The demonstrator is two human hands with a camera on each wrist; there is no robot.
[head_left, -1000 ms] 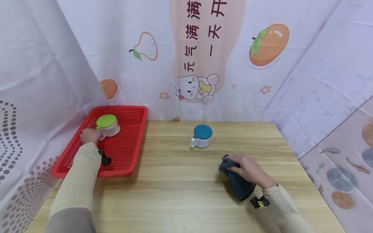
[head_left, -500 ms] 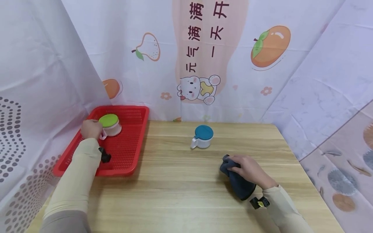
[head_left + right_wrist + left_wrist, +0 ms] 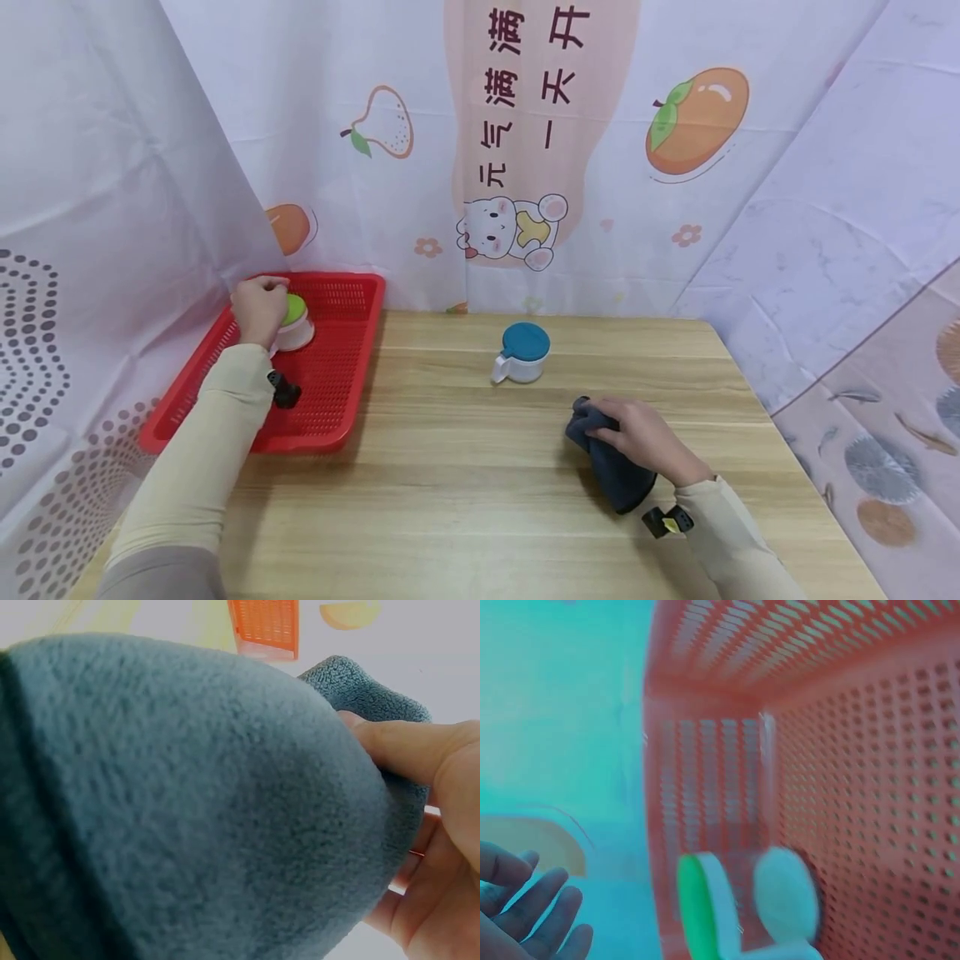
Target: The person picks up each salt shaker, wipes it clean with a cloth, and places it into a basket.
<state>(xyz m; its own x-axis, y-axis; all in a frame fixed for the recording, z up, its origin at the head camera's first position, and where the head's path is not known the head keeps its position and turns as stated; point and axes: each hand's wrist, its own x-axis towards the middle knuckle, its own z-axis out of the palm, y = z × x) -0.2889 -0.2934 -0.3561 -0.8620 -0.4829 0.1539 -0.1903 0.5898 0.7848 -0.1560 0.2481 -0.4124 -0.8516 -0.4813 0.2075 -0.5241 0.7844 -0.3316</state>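
My left hand (image 3: 258, 310) is above the back left of the red basket (image 3: 318, 446), beside the white cup (image 3: 297, 335) with a green lid (image 3: 295, 308). In the left wrist view the fingers of that hand (image 3: 536, 907) are loosely bent with nothing between them, apart from the green lid (image 3: 697, 904). My right hand (image 3: 647, 440) grips a dark grey-blue cloth (image 3: 618, 475) that hangs over the right part of the table. The right wrist view has the cloth (image 3: 202, 802) pinched between thumb and fingers of the hand (image 3: 435, 825).
A white cup (image 3: 525, 369) with a blue lid (image 3: 525, 341) stands on the wooden table (image 3: 420, 500) towards the back, between the basket and the cloth. A printed curtain (image 3: 405, 200) hangs along the table's back edge, with further cloths at both sides.
My left hand has come away from the green-lidded cup's handle and moved up and to the right, now partly covering the lid. The right hand and cloth have stayed in place.
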